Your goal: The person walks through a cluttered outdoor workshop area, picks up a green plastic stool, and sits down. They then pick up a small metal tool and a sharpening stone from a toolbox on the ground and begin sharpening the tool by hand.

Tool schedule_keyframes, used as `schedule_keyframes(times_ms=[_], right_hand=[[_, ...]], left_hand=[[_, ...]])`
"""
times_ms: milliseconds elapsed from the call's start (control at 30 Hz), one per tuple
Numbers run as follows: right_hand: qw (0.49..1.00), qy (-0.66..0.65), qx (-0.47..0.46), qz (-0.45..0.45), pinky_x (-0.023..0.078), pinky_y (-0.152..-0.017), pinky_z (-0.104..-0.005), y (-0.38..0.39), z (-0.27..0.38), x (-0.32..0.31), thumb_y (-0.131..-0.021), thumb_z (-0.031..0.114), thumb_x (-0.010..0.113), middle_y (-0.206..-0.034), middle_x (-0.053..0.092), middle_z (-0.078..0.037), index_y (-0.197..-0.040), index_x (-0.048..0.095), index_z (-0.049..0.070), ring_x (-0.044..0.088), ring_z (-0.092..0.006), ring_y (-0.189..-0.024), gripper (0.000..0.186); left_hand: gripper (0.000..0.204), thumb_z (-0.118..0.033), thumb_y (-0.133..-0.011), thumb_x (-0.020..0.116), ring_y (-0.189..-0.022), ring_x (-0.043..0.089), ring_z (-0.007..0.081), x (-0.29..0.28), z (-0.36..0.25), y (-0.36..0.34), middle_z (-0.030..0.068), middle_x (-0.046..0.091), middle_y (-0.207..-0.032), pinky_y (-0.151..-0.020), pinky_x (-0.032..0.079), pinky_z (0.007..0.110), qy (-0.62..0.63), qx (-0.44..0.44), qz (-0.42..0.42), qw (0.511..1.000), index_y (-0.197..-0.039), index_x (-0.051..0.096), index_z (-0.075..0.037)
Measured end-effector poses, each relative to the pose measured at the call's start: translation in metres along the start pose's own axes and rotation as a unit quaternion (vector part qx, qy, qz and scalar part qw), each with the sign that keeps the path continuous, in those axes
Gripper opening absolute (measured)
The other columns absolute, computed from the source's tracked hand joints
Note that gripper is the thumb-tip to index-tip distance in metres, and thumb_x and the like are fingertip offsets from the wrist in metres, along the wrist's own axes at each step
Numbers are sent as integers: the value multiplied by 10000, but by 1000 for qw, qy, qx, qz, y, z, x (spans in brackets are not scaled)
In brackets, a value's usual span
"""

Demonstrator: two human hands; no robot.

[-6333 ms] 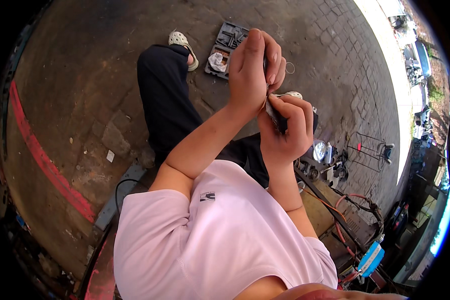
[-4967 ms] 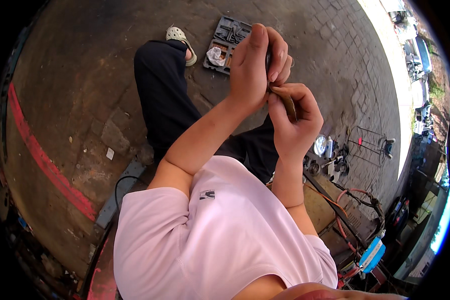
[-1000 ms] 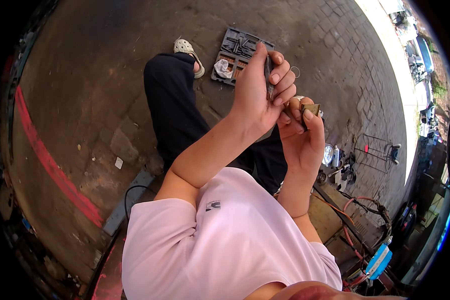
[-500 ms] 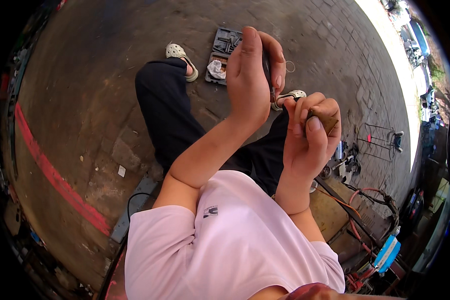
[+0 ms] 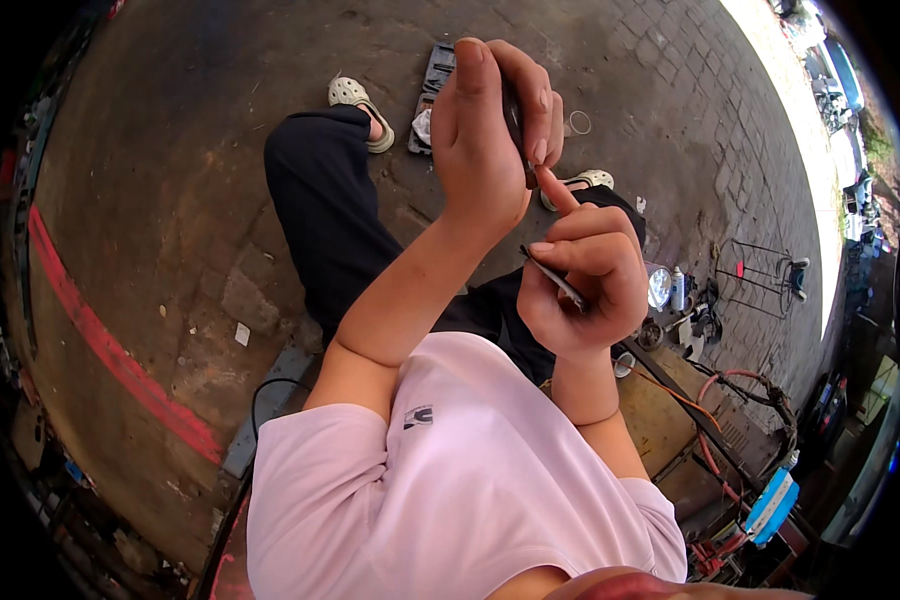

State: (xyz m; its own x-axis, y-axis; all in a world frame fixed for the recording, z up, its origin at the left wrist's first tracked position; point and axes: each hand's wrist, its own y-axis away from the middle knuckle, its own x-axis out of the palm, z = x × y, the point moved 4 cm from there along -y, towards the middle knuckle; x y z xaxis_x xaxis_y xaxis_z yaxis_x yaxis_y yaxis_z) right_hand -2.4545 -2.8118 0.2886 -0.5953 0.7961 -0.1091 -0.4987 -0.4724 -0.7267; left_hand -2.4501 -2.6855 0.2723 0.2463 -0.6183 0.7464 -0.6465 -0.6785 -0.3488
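Observation:
My left hand [image 5: 475, 145] is raised in front of me, its fingers curled round a thin dark object [image 5: 517, 125]. Palm and fingers cover most of that object, so its kind does not show. Just below and to the right, my right hand [image 5: 600, 290] pinches a small folded sheet [image 5: 558, 279], grey with a dark edge, that looks like sandpaper. The right forefinger stretches up to the lower end of the dark object and appears to touch it, close by the left fingertips.
Beyond my left hand an open dark tool case [image 5: 438, 70] lies on the paved floor, a white cloth [image 5: 422, 128] in it. At the right are a spray can [image 5: 678, 290], a round clear lamp [image 5: 659, 287], a wire rack [image 5: 740, 275] and reddish hoses [image 5: 708, 420].
The right hand has turned over and moved down and left, its forefinger now extended to the dark object. The sheet shows its grey side instead of brown. The left hand has shifted slightly up and left.

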Motion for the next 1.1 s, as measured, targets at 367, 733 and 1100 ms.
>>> schedule_keyframes(times_ms=[367,733,1100], right_hand=[[994,87,42,54,610,-724,-347,7,3,1,-604,-105,700,-759,599,-105,-817,606,-30,614,-185,-677,244],[915,-160,365,-55,493,-636,-206,14,-21,-2,-846,22,670,-839,628,-33,-909,579,-16,578,-56,-704,117],[845,-316,424,-87,531,-626,-237,21,-34,5,-859,72,652,-798,625,-53,-882,553,1,629,-123,-654,124]], left_hand=[[526,-483,-1035,309,-352,288,83,-13,0,-3,6,377,-488,-328,213,241,53,-13,-20,998,-744,453,-70],[547,-551,-1014,277,-373,221,76,2,-3,1,-24,345,-498,-343,195,231,103,-71,72,989,-712,433,-123],[550,-569,-1004,300,-375,235,79,2,-4,2,-12,355,-500,-342,193,242,29,-43,68,996,-717,439,-121]])
